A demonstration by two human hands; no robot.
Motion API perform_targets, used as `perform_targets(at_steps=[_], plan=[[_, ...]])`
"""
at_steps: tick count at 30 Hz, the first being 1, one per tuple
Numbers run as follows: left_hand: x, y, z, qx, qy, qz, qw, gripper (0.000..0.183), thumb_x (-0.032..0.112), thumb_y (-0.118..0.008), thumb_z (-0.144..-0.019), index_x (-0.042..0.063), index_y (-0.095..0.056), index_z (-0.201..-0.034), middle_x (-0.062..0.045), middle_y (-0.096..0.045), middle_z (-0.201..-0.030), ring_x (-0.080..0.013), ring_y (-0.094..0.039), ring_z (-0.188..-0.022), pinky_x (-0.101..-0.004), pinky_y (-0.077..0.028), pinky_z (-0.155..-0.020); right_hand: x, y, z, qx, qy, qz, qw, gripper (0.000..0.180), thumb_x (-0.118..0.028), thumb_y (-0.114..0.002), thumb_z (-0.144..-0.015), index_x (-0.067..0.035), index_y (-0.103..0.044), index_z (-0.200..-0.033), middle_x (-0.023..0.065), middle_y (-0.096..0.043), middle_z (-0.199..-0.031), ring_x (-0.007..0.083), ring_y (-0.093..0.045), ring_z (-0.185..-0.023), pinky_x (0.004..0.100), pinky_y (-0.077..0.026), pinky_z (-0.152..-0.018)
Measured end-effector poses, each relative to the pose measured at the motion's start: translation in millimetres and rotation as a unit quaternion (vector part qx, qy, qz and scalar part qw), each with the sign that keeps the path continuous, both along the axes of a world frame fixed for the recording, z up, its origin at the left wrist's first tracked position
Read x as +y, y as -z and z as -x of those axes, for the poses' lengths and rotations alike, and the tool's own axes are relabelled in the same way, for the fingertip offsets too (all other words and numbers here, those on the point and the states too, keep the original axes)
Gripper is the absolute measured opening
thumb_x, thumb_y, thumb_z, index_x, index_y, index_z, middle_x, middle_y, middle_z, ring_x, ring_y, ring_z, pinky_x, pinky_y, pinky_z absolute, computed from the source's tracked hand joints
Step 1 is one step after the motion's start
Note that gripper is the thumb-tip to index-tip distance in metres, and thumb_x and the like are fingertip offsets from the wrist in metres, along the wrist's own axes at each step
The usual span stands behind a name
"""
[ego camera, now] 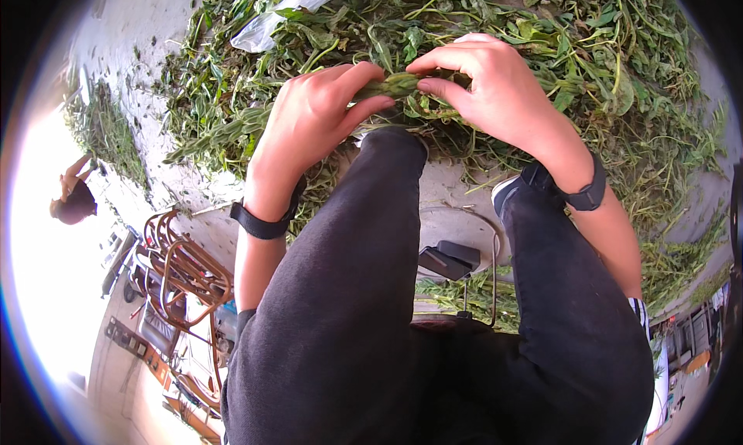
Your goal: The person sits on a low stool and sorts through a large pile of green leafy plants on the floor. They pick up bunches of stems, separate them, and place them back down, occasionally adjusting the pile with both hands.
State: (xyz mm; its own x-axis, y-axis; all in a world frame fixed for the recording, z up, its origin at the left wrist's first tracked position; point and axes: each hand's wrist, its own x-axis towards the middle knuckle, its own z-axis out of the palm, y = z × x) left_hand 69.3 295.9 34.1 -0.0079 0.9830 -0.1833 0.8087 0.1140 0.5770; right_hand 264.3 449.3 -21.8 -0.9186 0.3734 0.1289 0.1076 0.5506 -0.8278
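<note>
A green stalk (232, 128) thick with pods lies crosswise in front of me, above my dark-trousered knees. It looks like a sesame stalk. My left hand (316, 108) is closed around it, and its podded length sticks out to the left of that hand. On the right, my right hand (493, 88) has thumb and forefinger on the stalk, a short gap from my left fingers. Part of the stalk is hidden behind my hands. Beneath and beyond them spreads a broad heap of wilted green leaves and stems (592, 50).
A clear plastic bag (284, 15) lies on the heap. Rattan-like chair frames (186, 265) stand at left. Farther left, a person (75, 195) bends near another plant pile (107, 131). Between my legs are a dark device (453, 259) and a curved metal rod (494, 271).
</note>
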Motion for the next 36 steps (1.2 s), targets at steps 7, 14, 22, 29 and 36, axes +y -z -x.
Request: perform_targets(at_steps=[7,14,22,29,36], plan=[[-0.7,4.3,-3.0,0.014,0.010,-0.003,1.000,0.028,0.021,-0.082,-0.088,0.005,-0.070,-0.107,-0.010,-0.074,-0.090,-0.0316,-0.071,-0.076,-0.0399,-0.056,-0.066,-2.8,1.4,-0.8,-0.044,0.035,0.120,0.991,0.010,-0.013,-0.077,-0.087,-0.008,-0.080,-0.096,0.0118,-0.073,-0.074,0.0258,-0.070,-0.063,0.0363,-0.053,-0.064],[-6.4,3.8,0.2,0.020,0.006,-0.008,1.000,0.028,0.023,-0.082,-0.088,0.006,-0.071,-0.108,-0.011,-0.073,-0.089,-0.0321,-0.071,-0.075,-0.0399,-0.056,-0.067,34.3,-2.9,-6.3,0.010,0.185,0.327,0.927,0.020,-0.024,-0.067,-0.105,-0.005,-0.071,-0.103,-0.0015,-0.071,-0.095,0.0051,-0.060,-0.086,0.0219,-0.047,-0.075],[-2.9,-1.0,4.0,-0.022,-0.037,0.074,0.996,0.027,0.023,-0.080,-0.092,0.006,-0.070,-0.111,-0.011,-0.074,-0.085,-0.0275,-0.072,-0.070,-0.0367,-0.054,-0.065,97.5,-20.3,-104.2,-0.099,0.230,-0.149,0.957,0.025,-0.022,-0.084,-0.089,-0.004,-0.069,-0.098,0.0051,-0.073,-0.095,0.0165,-0.070,-0.089,0.0294,-0.054,-0.082],[9.5,-9.8,13.3,-0.081,-0.057,0.187,0.977,0.027,0.023,-0.076,-0.096,0.003,-0.068,-0.112,-0.008,-0.071,-0.075,-0.0154,-0.063,-0.061,-0.0310,-0.049,-0.060,53.3,0.5,-119.4,-0.013,0.019,-0.254,0.967,0.020,-0.007,-0.083,-0.079,-0.009,-0.079,-0.098,0.0062,-0.074,-0.101,0.0251,-0.072,-0.095,0.0391,-0.059,-0.085],[-1.8,3.8,12.7,-0.087,-0.056,0.134,0.986,0.026,0.023,-0.078,-0.095,0.003,-0.069,-0.110,-0.009,-0.068,-0.071,-0.0164,-0.063,-0.059,-0.0327,-0.048,-0.059,82.7,21.4,-129.9,0.068,0.448,0.019,0.891,0.010,-0.001,-0.078,-0.092,0.000,-0.078,-0.101,0.0078,-0.079,-0.094,0.0115,-0.073,-0.086,0.0259,-0.059,-0.082]])
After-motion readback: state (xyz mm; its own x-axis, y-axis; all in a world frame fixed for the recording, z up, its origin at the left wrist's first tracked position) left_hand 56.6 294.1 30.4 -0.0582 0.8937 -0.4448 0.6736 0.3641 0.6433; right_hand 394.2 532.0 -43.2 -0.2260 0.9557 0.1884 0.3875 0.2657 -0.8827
